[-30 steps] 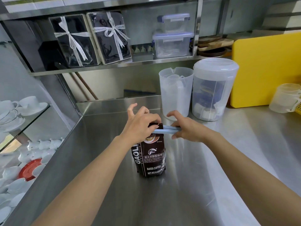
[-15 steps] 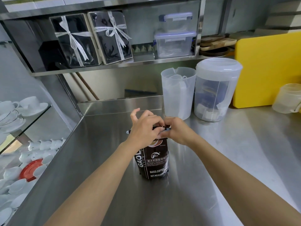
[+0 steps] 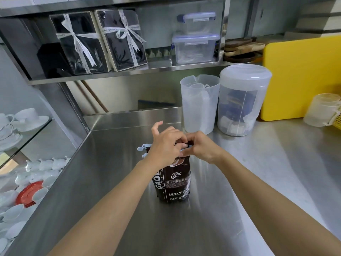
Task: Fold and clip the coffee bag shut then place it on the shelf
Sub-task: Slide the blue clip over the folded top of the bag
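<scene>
A dark brown coffee bag (image 3: pixel 174 183) stands upright on the steel counter (image 3: pixel 230 209). A pale blue clip (image 3: pixel 143 150) lies across the bag's folded top; its two ends stick out to the left, slightly apart. My left hand (image 3: pixel 166 146) pinches the folded top and the clip from the left. My right hand (image 3: pixel 201 146) grips the clip's right end, fingertips touching the left hand. The fold itself is hidden under my fingers. The steel shelf (image 3: pixel 129 73) runs along the wall above.
The shelf holds two ribboned black gift boxes (image 3: pixel 99 41) and stacked clear lidded containers (image 3: pixel 195 48). Behind the bag stand a clear jug (image 3: pixel 199 104) and a lidded canister (image 3: pixel 243 100). A yellow cutting board (image 3: pixel 302 78) leans at right. White cups (image 3: pixel 27 174) fill the glass case at left.
My right hand has slid the blue clip leftward along the bag top, so its ends now jut out past my left hand. Both hands have come together over the fold.
</scene>
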The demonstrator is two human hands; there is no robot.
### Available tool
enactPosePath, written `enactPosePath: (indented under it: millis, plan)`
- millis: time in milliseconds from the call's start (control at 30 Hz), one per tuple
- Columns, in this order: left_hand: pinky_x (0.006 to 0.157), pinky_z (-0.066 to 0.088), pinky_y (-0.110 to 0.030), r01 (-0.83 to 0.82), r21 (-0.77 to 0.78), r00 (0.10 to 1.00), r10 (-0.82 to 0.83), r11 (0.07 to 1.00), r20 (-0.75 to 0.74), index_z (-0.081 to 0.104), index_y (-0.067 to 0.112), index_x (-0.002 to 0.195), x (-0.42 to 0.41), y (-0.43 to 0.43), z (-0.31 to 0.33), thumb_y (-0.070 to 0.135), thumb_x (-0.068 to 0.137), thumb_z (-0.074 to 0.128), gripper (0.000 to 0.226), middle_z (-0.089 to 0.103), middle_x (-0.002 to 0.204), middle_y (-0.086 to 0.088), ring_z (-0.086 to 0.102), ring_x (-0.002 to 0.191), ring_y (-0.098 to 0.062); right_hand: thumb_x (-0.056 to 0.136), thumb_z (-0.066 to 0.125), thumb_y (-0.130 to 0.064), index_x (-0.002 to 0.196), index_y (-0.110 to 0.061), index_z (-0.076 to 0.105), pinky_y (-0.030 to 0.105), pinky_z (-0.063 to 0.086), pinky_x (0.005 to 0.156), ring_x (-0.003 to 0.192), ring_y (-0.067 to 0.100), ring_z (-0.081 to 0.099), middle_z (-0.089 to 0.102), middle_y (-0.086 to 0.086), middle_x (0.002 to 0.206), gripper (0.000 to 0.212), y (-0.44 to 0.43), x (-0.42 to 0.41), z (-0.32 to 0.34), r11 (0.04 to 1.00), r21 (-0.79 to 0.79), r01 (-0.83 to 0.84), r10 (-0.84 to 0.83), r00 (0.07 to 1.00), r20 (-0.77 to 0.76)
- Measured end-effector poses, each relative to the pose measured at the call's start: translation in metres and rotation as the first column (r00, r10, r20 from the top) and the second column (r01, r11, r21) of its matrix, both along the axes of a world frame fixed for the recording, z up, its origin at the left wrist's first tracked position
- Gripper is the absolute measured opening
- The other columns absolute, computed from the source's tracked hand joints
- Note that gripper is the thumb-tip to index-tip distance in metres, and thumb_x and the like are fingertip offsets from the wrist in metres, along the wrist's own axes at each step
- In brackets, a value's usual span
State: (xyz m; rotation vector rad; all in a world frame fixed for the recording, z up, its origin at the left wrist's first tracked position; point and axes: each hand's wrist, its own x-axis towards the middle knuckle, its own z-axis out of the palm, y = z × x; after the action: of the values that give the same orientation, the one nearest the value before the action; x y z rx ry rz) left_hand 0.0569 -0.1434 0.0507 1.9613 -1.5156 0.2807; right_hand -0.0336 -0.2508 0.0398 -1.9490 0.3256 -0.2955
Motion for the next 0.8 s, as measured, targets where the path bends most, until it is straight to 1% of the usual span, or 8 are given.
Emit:
enactPosePath:
  millis: [100,200,267,333,400,467,633,800]
  plan:
    - [0.1,-0.014,-0.015,-0.003,-0.022,1.0,0.003,1.0,0.001,0.063,0.012,0.07,-0.001,0.002,-0.001,0.007,0.074,0.067,0.007,0.064,0.069,-0.001,0.053,0.087,-0.011,0.063,0.073,0.008,0.075,0.011,0.057,0.051,0.048,0.077,0.073,0.025,0.051,0.053,0.016,0.076,0.02,0.001,0.004,0.002,0.997,-0.069,-0.016,0.015,1.0,-0.023]
    - [0.101,-0.015,-0.019,0.022,0.016,0.998,-0.023,1.0,0.056,0.062,0.015,0.078,0.0,0.009,-0.001,0.015,0.076,0.066,0.004,0.059,0.076,0.006,0.051,0.095,-0.012,0.064,0.072,0.007,0.078,0.01,0.059,0.052,0.048,0.081,0.076,0.027,0.054,0.056,0.017,0.078,0.02,0.002,0.004,0.001,0.995,-0.104,-0.01,0.006,0.999,-0.038]
    - [0.103,-0.011,-0.026,-0.021,0.023,0.993,0.018,1.0,0.119,0.059,0.019,0.088,0.006,0.018,0.0,0.023,0.076,0.067,0.015,0.056,0.09,0.007,0.046,0.103,-0.011,0.066,0.071,0.004,0.082,0.002,0.064,0.043,0.049,0.077,0.08,0.026,0.058,0.061,0.017,0.084,0.018,0.002,0.003,0.001,0.992,-0.125,0.008,-0.014,0.999,-0.05]
    - [0.104,-0.007,-0.031,-0.108,0.014,0.989,0.106,0.994,0.104,0.059,0.024,0.088,0.019,0.031,0.007,0.031,0.075,0.068,0.017,0.049,0.096,0.01,0.039,0.105,-0.007,0.067,0.071,0.002,0.085,-0.006,0.066,0.029,0.045,0.071,0.078,0.022,0.057,0.06,0.009,0.084,0.02,0.002,0.002,0.002,0.99,-0.136,0.024,-0.032,0.998,-0.058]
    - [0.104,-0.008,-0.036,-0.13,0.088,0.987,0.12,0.988,0.106,0.062,0.028,0.078,0.031,0.042,0.012,0.034,0.077,0.066,0.007,0.051,0.09,0.014,0.039,0.101,-0.004,0.068,0.071,0.002,0.087,-0.006,0.067,0.022,0.042,0.067,0.076,0.018,0.055,0.059,0.004,0.082,0.021,0.004,0.004,0.003,0.989,-0.145,0.023,-0.033,0.997,-0.066]
    - [0.104,-0.009,-0.038,-0.127,0.148,0.982,0.103,0.981,0.158,0.065,0.025,0.071,0.033,0.047,0.014,0.03,0.081,0.063,0.011,0.059,0.08,0.014,0.047,0.095,-0.006,0.068,0.072,0.001,0.088,-0.006,0.068,0.021,0.042,0.065,0.076,0.017,0.055,0.058,0.002,0.082,0.022,0.008,0.007,0.003,0.985,-0.174,0.017,-0.028,0.997,-0.065]
    - [0.103,-0.008,-0.032,-0.141,0.114,0.971,0.115,0.983,0.211,0.064,0.015,0.069,0.028,0.052,0.009,0.017,0.084,0.058,0.016,0.053,0.072,0.013,0.052,0.091,-0.011,0.067,0.073,-0.002,0.092,-0.007,0.068,0.019,0.038,0.062,0.071,0.012,0.052,0.052,-0.01,0.075,0.026,0.014,0.01,0.007,0.959,-0.284,-0.01,-0.01,0.998,-0.068]
    - [0.103,-0.007,-0.03,-0.116,0.091,0.97,0.093,0.989,0.226,0.063,0.012,0.067,0.028,0.051,0.008,0.013,0.082,0.059,0.016,0.061,0.073,0.005,0.052,0.088,-0.012,0.066,0.075,-0.005,0.091,-0.009,0.069,0.026,0.042,0.07,0.078,0.017,0.053,0.05,-0.013,0.074,0.026,0.021,0.014,0.01,0.937,-0.348,-0.021,-0.004,0.997,-0.072]
